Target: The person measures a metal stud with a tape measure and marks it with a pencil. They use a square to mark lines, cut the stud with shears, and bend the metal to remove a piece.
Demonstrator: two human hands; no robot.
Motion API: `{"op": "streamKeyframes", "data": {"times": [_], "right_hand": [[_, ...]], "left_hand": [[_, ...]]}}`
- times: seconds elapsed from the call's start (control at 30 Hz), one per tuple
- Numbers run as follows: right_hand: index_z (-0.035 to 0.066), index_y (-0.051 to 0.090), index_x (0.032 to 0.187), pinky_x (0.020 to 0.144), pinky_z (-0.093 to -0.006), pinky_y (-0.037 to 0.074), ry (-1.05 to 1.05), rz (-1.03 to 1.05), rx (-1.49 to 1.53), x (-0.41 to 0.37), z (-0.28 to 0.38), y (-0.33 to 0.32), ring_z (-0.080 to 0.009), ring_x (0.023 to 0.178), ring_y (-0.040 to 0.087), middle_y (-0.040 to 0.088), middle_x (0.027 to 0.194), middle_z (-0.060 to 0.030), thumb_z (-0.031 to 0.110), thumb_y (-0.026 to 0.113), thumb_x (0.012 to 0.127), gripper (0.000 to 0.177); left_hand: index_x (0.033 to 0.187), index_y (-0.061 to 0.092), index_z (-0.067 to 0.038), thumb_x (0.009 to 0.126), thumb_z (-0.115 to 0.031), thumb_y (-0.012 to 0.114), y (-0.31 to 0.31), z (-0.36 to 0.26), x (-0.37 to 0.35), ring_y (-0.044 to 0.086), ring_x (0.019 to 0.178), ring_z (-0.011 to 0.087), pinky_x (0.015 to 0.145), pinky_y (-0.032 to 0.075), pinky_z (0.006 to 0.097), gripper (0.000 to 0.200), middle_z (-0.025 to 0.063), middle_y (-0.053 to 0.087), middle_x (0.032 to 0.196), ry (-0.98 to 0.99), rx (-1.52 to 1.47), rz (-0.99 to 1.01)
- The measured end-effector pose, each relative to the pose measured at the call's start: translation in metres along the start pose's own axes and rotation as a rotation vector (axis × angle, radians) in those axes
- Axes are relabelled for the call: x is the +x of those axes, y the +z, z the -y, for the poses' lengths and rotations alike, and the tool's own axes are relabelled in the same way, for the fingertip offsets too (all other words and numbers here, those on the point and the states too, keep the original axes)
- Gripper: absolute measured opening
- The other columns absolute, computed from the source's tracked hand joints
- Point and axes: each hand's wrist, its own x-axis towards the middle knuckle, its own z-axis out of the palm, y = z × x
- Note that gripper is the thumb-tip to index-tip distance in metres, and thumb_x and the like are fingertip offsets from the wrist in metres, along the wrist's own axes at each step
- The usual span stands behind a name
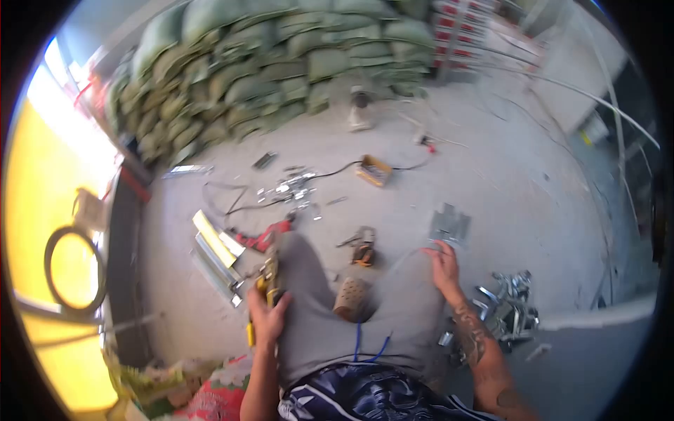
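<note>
My left hand (267,319) is closed around a hand tool with yellow and black handles (267,281), held upright beside my left thigh. Its exact kind is blurred. My right hand (442,265) is over my right knee, its fingers apart and nothing visible in them. Just beyond its fingertips, flat grey metal plates (449,223) lie on the floor. A red power tool (265,236) rests on the floor past my left knee. Between my legs lies a black and orange tool (363,247), too blurred to name.
Shiny metal pieces form a pile (512,305) at my right and a scatter (295,188) ahead. A small yellow box (373,170) sits by a black cable. Metal strips (216,266) lie at left. Stacked green sacks (281,63) line the back.
</note>
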Motion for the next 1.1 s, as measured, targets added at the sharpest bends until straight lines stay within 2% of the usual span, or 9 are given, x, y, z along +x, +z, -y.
{"op": "streamKeyframes", "data": {"times": [0.1,0.27,0.4,0.43,0.53,0.63,0.73,0.87,1.1], "right_hand": [[0.013,0.078,0.106,0.108,-0.0431,0.041,0.042,0.021,-0.017,0.002,0.006,-0.006,-0.036,0.124,0.052,0.06,0.131,-0.0151,0.014,0.057,0.091,0.026],[0.0,0.07,0.114,0.112,-0.0462,0.038,-0.288,0.077,0.014,-0.026,0.069,-0.024,-0.0359,0.132,0.048,0.058,0.133,-0.02,0.019,0.07,0.085,0.035],[0.0,0.032,0.152,0.114,-0.0486,0.036,0.18,0.218,1.269,-0.063,0.226,-0.017,-0.0335,0.138,0.046,0.057,0.135,-0.02,0.033,0.066,0.09,0.078],[0.0,0.032,0.152,0.114,-0.0486,0.036,0.202,0.217,1.258,-0.059,0.232,-0.019,-0.0335,0.138,0.046,0.057,0.135,-0.02,0.033,0.066,0.09,0.078],[0.006,0.035,0.147,0.097,-0.0517,0.047,0.385,0.077,1.391,-0.047,0.207,-0.02,-0.026,0.099,0.06,0.058,0.098,-0.0114,0.029,0.058,0.09,0.066],[0.009,0.042,0.139,0.09,-0.0493,0.048,0.511,-0.001,1.435,-0.041,0.151,-0.042,-0.0209,0.082,0.054,0.05,0.085,-0.0058,0.029,0.057,0.089,0.055],[0.011,0.044,0.135,0.09,-0.0508,0.048,0.783,0.153,1.625,-0.043,0.126,-0.044,-0.0196,0.077,0.054,0.05,0.083,-0.0053,0.03,0.055,0.087,0.053],[0.011,0.043,0.136,0.092,-0.0487,0.048,0.631,0.221,1.671,-0.049,0.113,-0.013,-0.0193,0.077,0.054,0.049,0.085,-0.005,0.028,0.053,0.09,0.049],[0.008,0.038,0.134,0.096,-0.0602,0.05,0.845,0.277,1.447,-0.026,0.147,-0.016,-0.0292,0.079,0.063,0.055,0.082,-0.0135,0.029,0.058,0.089,0.053]], "left_hand": [[0.128,0.051,0.004,0.073,-0.03,0.083,0.006,-0.009,0.004,0.052,0.116,0.0383,0.101,0.041,0.0452,0.072,0.0219,0.056,0.12,0.061,0.176,-0.104],[0.132,0.049,0.002,0.068,-0.037,0.084,-0.012,-0.089,-0.022,0.052,0.115,0.0374,0.099,0.042,0.0484,0.083,0.0217,0.054,0.12,0.172,0.556,0.166],[0.134,0.047,0.005,0.069,-0.049,0.084,0.029,-0.14,-0.05,0.051,0.118,0.0409,0.099,0.041,0.0535,0.092,0.0229,0.054,0.121,0.338,0.252,0.546],[0.134,0.048,0.005,0.071,-0.052,0.083,0.041,-0.144,-0.054,0.051,0.118,0.0421,0.099,0.041,0.0554,0.093,0.0236,0.053,0.122,0.414,0.145,0.633],[0.129,0.054,0.005,0.076,-0.052,0.081,0.053,-0.155,-0.029,0.054,0.116,0.0405,0.096,0.045,0.0521,0.082,0.0237,0.055,0.12,0.747,0.198,0.696],[0.114,0.065,0.002,0.084,-0.04,0.077,0.024,-0.161,0.074,0.065,0.095,0.0328,0.083,0.052,0.0423,0.052,0.0185,0.066,0.103,0.549,-0.007,0.706],[0.106,0.07,-0.002,0.092,-0.022,0.068,0.051,-0.097,0.213,0.07,0.08,0.0314,0.075,0.055,0.0406,0.024,0.015,0.072,0.095,0.432,0.077,0.366],[0.102,0.068,-0.002,0.09,-0.022,0.065,0.125,0.101,0.396,0.069,0.097,0.0364,0.083,0.054,0.0462,0.024,0.0193,0.072,0.099,0.249,0.593,0.366],[0.103,0.07,-0.014,0.086,-0.006,0.059,0.144,0.212,0.438,0.065,0.113,0.0266,0.101,0.041,0.0583,0.022,0.0111,0.074,0.1,0.281,1.175,0.394]]}}
